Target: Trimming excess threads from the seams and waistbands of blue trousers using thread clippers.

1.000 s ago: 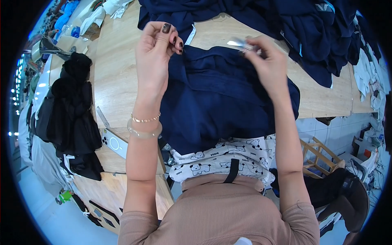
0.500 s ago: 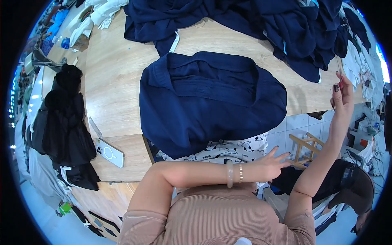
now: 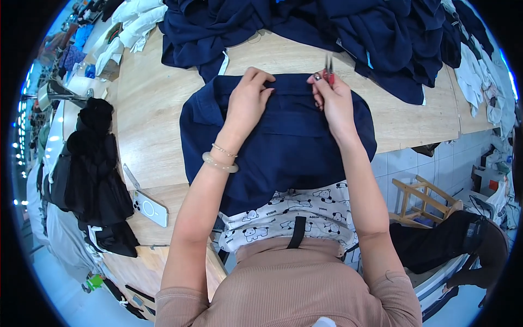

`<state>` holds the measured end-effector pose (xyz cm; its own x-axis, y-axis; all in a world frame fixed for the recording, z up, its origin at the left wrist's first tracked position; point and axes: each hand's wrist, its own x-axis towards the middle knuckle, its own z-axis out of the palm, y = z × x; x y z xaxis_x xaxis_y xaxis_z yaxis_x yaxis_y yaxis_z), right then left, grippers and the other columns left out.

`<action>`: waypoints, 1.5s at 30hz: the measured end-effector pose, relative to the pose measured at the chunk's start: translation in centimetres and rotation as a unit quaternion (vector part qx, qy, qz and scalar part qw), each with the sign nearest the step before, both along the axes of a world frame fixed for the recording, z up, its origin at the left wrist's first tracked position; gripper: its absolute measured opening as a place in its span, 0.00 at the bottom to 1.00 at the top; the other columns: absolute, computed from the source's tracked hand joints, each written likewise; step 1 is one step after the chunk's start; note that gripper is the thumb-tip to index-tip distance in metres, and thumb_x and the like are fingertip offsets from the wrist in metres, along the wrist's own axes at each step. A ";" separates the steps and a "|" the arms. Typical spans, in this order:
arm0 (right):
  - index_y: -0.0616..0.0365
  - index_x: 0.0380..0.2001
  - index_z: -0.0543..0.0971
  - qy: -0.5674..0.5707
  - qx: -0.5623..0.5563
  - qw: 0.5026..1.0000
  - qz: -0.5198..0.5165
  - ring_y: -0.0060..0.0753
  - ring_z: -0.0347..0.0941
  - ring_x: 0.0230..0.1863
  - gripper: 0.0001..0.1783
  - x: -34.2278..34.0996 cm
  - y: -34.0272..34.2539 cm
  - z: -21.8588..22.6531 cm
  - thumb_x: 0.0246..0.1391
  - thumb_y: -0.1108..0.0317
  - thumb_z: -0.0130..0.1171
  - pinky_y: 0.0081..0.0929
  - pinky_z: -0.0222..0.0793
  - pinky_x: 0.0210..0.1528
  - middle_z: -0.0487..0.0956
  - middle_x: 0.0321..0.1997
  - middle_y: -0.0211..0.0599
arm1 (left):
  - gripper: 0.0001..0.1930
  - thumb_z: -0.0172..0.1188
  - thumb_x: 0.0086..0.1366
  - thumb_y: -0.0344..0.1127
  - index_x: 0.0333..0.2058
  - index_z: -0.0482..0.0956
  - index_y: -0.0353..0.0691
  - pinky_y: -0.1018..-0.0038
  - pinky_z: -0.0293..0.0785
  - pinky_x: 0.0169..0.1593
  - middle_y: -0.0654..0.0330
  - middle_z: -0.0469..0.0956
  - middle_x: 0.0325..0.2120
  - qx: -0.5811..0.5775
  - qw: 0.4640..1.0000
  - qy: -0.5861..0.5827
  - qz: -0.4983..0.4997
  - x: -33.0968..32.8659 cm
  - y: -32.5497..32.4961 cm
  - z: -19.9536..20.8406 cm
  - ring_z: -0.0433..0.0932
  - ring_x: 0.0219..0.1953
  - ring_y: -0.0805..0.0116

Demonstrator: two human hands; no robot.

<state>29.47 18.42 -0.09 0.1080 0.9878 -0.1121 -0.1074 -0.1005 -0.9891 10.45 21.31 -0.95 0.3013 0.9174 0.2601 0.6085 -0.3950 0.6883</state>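
A navy blue garment [image 3: 294, 158] lies bunched on the table before me, its wide waistband edge at the far side. My left hand [image 3: 249, 98], with a bangle and a thin bracelet on its wrist, rests on that edge. Its curled fingers and thumb grip the cloth. My right hand [image 3: 336, 101] is at the same edge, farther right, closed around small thread snips [image 3: 329, 71] with red on the handle. The metal tips of the snips point away from me. Part of the handle is hidden in the palm.
More navy garments [image 3: 392, 43] are heaped along the far side of the table [image 3: 147, 131]. Black cloth [image 3: 92, 169] hangs at the left, beside a white phone [image 3: 151, 209]. A wooden stool [image 3: 419, 201] stands at the right, near a person in dark clothes [image 3: 490, 250].
My right hand has come from the far right to the garment, still with the snips. My left hand has swung from across my body onto the waistband.
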 end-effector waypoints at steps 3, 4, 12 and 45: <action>0.64 0.32 0.76 -0.088 0.012 0.996 -0.017 0.13 0.64 0.23 0.09 1.5 0.3 -1.2 0.61 0.70 0.50 0.15 0.58 0.26 0.71 0.20 0.26 | 0.10 0.64 0.54 0.25 0.36 0.77 0.39 0.71 0.76 0.37 0.59 0.73 0.36 -0.026 1.000 -0.016 -0.002 -0.2 -0.1 -0.1 0.79 0.30 0.65; 0.64 0.32 0.76 -0.138 0.024 0.990 -0.013 0.15 0.66 0.24 0.08 1.3 0.3 -1.4 0.61 0.70 0.50 0.17 0.61 0.28 0.72 0.21 0.28 | 0.10 0.64 0.54 0.25 0.36 0.77 0.39 0.71 0.76 0.37 0.59 0.73 0.36 -0.028 0.999 -0.015 -0.003 -0.1 -0.1 -0.2 0.79 0.30 0.65; 0.64 0.31 0.75 -0.153 0.006 0.987 0.044 0.19 0.66 0.25 0.10 1.1 0.3 -0.5 0.61 0.67 0.51 0.19 0.63 0.32 0.73 0.21 0.30 | 0.05 0.64 0.55 0.31 0.30 0.79 0.39 0.69 0.75 0.35 0.59 0.75 0.31 -0.028 0.996 0.072 0.052 1.2 0.5 0.0 0.79 0.31 0.62; 0.59 0.40 0.80 -0.373 0.110 0.921 0.038 0.38 0.72 0.35 0.11 -0.5 -0.6 1.4 0.56 0.65 0.58 0.29 0.67 0.39 0.77 0.30 0.37 | 0.04 0.61 0.59 0.26 0.32 0.81 0.30 0.80 0.72 0.31 0.58 0.81 0.22 -0.177 0.961 -0.177 0.116 0.4 1.2 -0.9 0.76 0.23 0.77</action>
